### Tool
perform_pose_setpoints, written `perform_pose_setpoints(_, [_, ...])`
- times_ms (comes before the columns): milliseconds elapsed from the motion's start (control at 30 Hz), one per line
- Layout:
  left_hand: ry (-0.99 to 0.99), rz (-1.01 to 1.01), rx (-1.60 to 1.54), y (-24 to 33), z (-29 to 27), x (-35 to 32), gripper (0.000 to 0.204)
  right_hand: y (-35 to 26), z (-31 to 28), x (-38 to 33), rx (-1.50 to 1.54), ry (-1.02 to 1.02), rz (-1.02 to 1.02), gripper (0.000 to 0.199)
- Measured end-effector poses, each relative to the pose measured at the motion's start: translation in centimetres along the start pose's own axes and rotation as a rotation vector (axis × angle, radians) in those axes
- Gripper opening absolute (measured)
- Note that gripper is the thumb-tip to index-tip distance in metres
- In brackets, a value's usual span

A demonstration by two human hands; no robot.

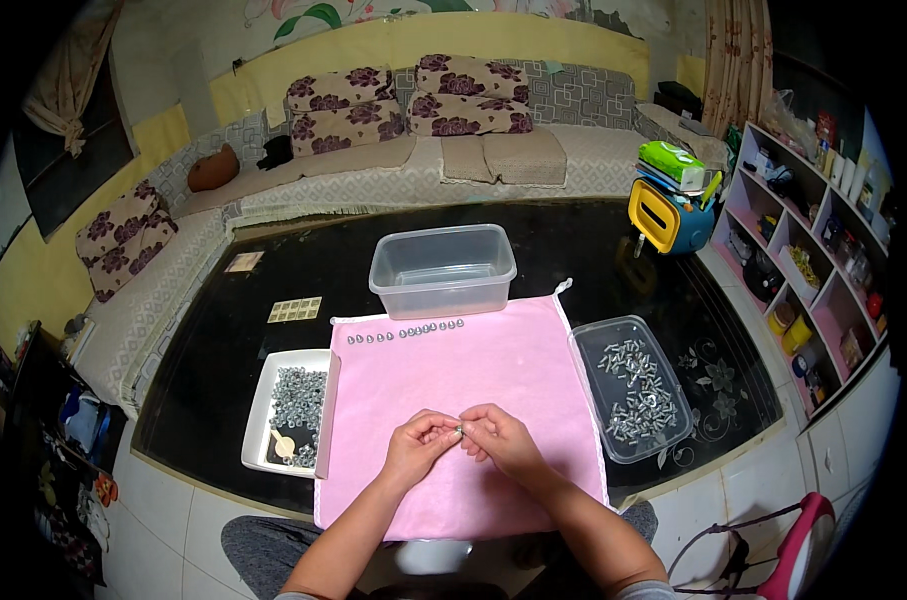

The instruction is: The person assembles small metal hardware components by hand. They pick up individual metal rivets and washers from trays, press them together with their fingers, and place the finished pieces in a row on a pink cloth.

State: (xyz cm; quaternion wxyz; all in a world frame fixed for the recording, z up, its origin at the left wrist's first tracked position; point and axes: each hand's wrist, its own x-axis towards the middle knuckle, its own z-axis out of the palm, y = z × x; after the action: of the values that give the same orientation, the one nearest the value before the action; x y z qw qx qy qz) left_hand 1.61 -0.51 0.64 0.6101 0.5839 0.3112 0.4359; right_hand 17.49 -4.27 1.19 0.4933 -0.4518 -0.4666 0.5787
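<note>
Here we see a tiny metal piece [460, 431] pinched between both hands at lower centre of the frame, above the pink cloth [493, 370]; it is too small for us to tell its long axis. Our left hand [420, 443] and right hand [500, 438] meet fingertip to fingertip, fingers curled narrow, forearms rising from the lower edge. A row of small assembled pieces [405, 331] lies along the cloth's upper edge
</note>
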Motion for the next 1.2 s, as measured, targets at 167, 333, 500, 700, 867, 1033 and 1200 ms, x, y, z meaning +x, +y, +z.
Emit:
perform_pose_setpoints(167, [0.005, -0.012, 0.050, 0.3, 0.0, -0.1, 0.011, 0.0, -0.5, 0.2, -0.107, -0.086, 0.083, 0.019])
perform_pose_setpoints(333, [-0.001, 0.008, -0.019, 0.3, 0.1, 0.0, 0.011, 0.2, -0.1, 0.0, -0.011, -0.028, -0.009, 0.019])
perform_pose_setpoints(500, [0.008, -0.006, 0.021, 0.0, 0.0, 0.0, 0.011, 0.3, -0.5, 0.3, -0.033, -0.068, 0.053, 0.017])
perform_pose_setpoints(700, [0.010, -0.004, 0.017, 0.0, 0.2, 0.0, 0.011, 0.2, -0.5, 0.0, 0.001, -0.062, 0.031, 0.017])
perform_pose_setpoints(867, [0.013, 0.004, 0.013, 0.6, 0.2, -0.1, 0.010, -0.8, 0.3, -0.2, 0.044, -0.013, 0.015, 0.022])
perform_pose_setpoints(1033, [0.016, 0.011, 0.070, 0.3, 0.2, 0.0, 0.009, -0.5, -0.2, 0.1, -0.013, -0.072, 0.062, 0.024])
perform_pose_setpoints(1200, [0.021, 0.004, 0.042, 0.3, 0.2, -0.1, 0.009, -0.8, -0.1, -0.1, 0.045, -0.072, 0.056, 0.024])
